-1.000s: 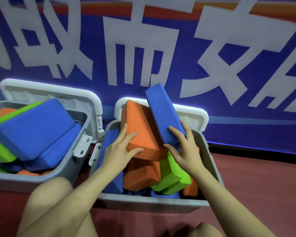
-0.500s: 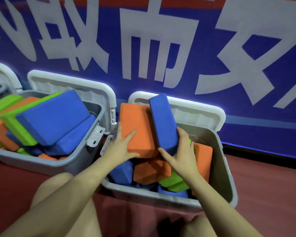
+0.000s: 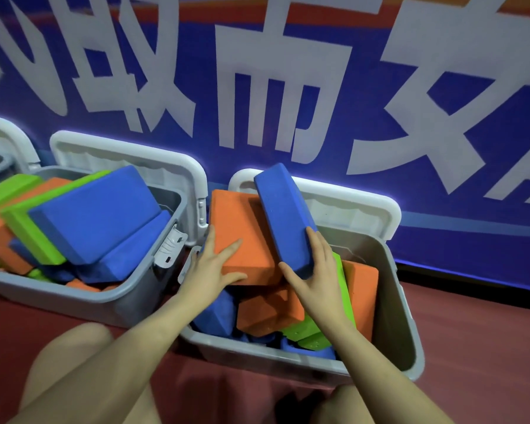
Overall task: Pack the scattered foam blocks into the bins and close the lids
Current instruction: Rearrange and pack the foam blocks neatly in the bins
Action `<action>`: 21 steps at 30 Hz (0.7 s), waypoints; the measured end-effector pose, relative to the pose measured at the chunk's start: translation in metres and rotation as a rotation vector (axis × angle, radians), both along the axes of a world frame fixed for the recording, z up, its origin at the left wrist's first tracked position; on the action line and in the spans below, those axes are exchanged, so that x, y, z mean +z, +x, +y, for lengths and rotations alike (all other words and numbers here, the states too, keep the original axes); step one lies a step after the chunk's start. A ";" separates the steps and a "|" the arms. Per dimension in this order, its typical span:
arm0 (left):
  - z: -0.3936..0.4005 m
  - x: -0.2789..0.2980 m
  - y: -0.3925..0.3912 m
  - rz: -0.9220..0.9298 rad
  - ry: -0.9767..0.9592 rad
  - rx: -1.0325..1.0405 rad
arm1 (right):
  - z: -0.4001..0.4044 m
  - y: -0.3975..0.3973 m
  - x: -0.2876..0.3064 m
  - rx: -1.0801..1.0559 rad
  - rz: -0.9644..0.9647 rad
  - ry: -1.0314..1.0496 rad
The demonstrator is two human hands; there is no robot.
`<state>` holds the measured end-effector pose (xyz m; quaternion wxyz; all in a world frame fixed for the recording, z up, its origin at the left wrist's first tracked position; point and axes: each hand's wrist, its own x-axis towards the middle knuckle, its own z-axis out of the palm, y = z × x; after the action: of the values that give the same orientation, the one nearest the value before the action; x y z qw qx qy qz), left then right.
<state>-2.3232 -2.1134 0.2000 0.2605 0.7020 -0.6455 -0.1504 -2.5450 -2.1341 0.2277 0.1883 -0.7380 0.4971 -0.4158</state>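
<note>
A grey bin [image 3: 404,325] in front of me holds several orange, blue and green foam blocks, its white lid [image 3: 364,209] propped open against the wall. My left hand [image 3: 210,267] grips the lower left corner of a large orange block [image 3: 239,231] that stands tilted above the rim. My right hand [image 3: 315,276] holds the lower end of a long blue block [image 3: 283,215] leaning against the orange one. A green block [image 3: 306,332] and another orange block [image 3: 361,289] lie lower in the bin.
A second grey bin [image 3: 120,298] to the left is heaped with blue [image 3: 95,212], green and orange blocks, its lid [image 3: 129,157] open. A blue banner wall stands right behind the bins. The floor is dark red. My knees are at the bottom.
The camera has shifted closer and a little right. Both hands stay on the same two blocks, which have tilted slightly more upright and sit a bit lower in the bin.
</note>
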 end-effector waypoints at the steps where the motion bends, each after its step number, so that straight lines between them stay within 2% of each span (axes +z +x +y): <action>1: 0.001 0.003 0.002 0.007 -0.024 0.023 | -0.002 0.002 0.003 0.015 0.004 -0.031; 7: -0.003 0.026 0.039 0.029 -0.180 0.154 | -0.030 0.039 0.023 0.110 -0.036 -0.046; 13: -0.017 0.030 0.096 0.107 -0.247 0.384 | -0.057 0.093 0.014 0.158 -0.014 -0.067; 21: -0.041 -0.004 0.106 -0.240 -0.106 0.358 | -0.083 0.133 0.007 0.211 0.093 -0.199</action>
<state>-2.2168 -2.1539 0.1957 0.2407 0.8038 -0.5438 0.0171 -2.4117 -2.2172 0.2351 0.1336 -0.8195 0.3815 -0.4063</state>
